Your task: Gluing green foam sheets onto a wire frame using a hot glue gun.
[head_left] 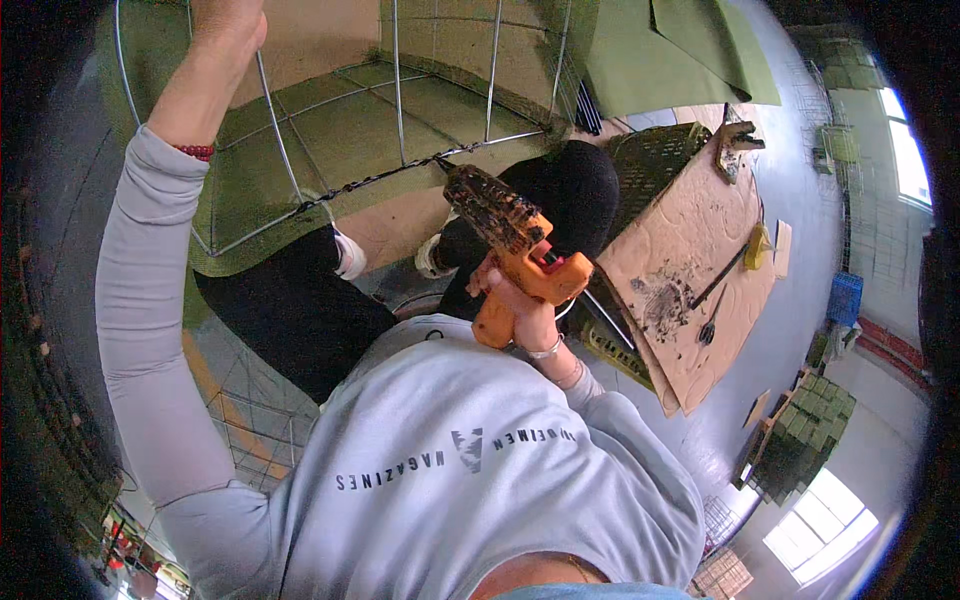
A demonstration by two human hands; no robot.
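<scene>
In my right hand [513,305] is an orange hot glue gun [525,240], its front half caked in dark glue and brown residue. The fingers wrap round its handle. Its nozzle points up and left, at or very close to the lower wire of a metal wire frame [398,90]. Dark glue [370,182] runs in lumps along that wire, by the edge of green sheet material [270,140] lining the frame. My left arm stretches up at the left. Only the base of my left hand [228,25] shows beside the frame's upper part; its fingers are cut off by the picture's edge.
To the right, a cardboard sheet [660,250] smeared with dark glue lies over a green plastic crate [650,160]. On it rest scissors [708,330] and a yellow object [757,246]. More green sheet [640,60] spreads at the far right. My knees flank the frame.
</scene>
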